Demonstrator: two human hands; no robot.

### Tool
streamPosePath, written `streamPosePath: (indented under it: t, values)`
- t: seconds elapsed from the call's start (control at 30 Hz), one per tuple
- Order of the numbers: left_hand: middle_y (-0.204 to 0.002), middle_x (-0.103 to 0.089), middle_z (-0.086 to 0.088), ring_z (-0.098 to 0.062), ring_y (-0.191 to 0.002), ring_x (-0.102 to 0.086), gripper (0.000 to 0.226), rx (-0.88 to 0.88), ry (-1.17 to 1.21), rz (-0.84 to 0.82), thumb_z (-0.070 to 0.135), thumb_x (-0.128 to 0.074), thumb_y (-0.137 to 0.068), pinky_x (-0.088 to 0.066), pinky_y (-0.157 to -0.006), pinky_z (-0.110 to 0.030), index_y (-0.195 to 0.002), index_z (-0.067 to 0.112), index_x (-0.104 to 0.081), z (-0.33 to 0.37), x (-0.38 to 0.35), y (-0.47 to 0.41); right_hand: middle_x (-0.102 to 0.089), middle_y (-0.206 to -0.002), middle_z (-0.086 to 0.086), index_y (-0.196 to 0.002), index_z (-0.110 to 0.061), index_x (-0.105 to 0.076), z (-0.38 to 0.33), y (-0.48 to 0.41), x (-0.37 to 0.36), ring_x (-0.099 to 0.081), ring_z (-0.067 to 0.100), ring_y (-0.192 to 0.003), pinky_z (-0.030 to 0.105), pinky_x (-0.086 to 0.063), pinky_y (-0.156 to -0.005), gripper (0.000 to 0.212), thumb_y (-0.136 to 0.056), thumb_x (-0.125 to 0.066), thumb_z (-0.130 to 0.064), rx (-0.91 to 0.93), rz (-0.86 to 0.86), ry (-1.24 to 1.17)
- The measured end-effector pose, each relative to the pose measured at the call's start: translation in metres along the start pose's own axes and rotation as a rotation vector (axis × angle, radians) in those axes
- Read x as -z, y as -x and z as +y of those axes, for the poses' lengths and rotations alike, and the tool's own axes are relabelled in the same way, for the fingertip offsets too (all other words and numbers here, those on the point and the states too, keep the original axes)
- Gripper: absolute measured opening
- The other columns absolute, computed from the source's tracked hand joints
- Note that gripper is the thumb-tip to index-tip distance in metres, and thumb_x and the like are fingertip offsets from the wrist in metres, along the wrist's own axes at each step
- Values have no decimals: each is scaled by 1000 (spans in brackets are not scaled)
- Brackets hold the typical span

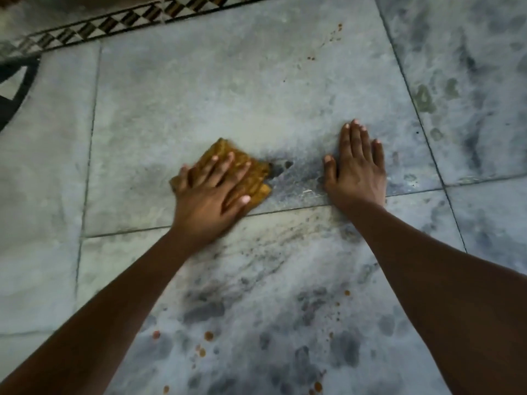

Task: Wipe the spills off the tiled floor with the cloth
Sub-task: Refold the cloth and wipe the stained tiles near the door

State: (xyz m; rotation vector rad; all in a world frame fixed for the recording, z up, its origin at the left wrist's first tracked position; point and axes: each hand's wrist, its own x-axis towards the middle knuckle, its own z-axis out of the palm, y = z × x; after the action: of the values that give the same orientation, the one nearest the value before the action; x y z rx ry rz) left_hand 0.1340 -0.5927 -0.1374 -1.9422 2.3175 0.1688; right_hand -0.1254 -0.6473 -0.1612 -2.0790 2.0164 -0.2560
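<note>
A folded mustard-yellow cloth [225,155] lies on the grey marbled tile floor [228,89] at the middle of the view. My left hand [211,195] presses flat on top of it, fingers spread, covering most of it. My right hand [356,169] rests palm down on the bare tile to the right of the cloth, fingers together, holding nothing. Orange-brown spill drops [208,335] dot the near tile between my forearms. More small drops [310,58] speckle the far right part of the middle tile.
A black-and-white checkered border strip [119,19] runs along the far edge of the floor. A dark curved floor inlay [17,89] sits at the left. Dark grout lines [285,208] cross under my wrists.
</note>
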Motion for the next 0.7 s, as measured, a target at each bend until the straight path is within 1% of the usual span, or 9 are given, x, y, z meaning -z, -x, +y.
streamPosePath:
  t: [0.07,0.13,0.2,0.27,0.33,0.47,0.57,0.63,0.7]
  values:
    - [-158,-15,1,-22,-145,-13,67,196,-2,-28,65,-23,-87,-6,-110,-62,-147,35,-26,-38,1,-8,-2,-159,8,-150,-9,-5,0,0,-1,1,19,-146,37,2,-118,68,-92,-16,-42,-5,-11,2]
    - [-160,-1,0,-26,-146,-3,65,444,48,-51,63,-27,-91,-5,-113,-60,-149,35,-17,-60,7,-43,-2,-159,8,-150,-9,-5,1,1,-1,1,19,-146,37,2,-118,68,-92,-16,-42,-8,-9,3]
    - [-160,5,-2,-29,-146,3,64,576,140,-46,61,-27,-93,-5,-113,-58,-150,37,-8,-60,17,-87,-2,-159,8,-150,-9,-4,1,0,-2,2,18,-146,37,2,-118,68,-92,-16,-42,-5,-10,8]
    - [-160,5,-3,-31,-146,5,64,538,172,-41,60,-26,-93,-4,-114,-58,-149,37,-4,-40,23,-118,-1,-159,8,-150,-9,-4,1,0,-2,2,19,-146,36,3,-118,68,-92,-16,-42,-4,-15,11]
    - [-160,4,-3,-31,-146,4,64,422,144,-41,60,-25,-93,-2,-113,-57,-149,37,-5,-8,19,-124,-1,-159,8,-150,-9,-4,1,0,-2,2,18,-146,36,3,-118,68,-91,-16,-42,-6,-11,15]
    - [-160,-1,-1,-27,-146,-2,65,165,73,14,64,-19,-90,-5,-113,-55,-149,40,-9,44,3,-67,-2,-159,8,-150,-9,-4,1,-1,0,2,19,-146,36,4,-118,69,-90,-16,-42,-11,-17,23]
    - [-158,-17,-1,-25,-145,-16,63,-15,45,78,64,-22,-88,-16,-110,-56,-147,40,-20,40,-8,-12,-1,-159,7,-150,-10,-4,1,0,0,2,18,-146,36,5,-117,70,-90,-16,-43,-9,-25,19]
    - [-157,-22,-4,-27,-143,-20,61,-11,36,90,63,-26,-88,-18,-110,-57,-145,39,-28,19,-12,3,1,-159,7,-150,-10,-2,2,1,-1,4,18,-146,35,6,-117,69,-92,-15,-43,-5,-31,22]
    - [-159,-12,-7,-32,-145,-10,61,154,70,70,63,-29,-88,-9,-111,-59,-145,39,-28,-4,-9,-6,2,-159,7,-150,-10,0,2,1,-1,6,18,-146,35,7,-118,67,-94,-16,-42,2,-34,29]
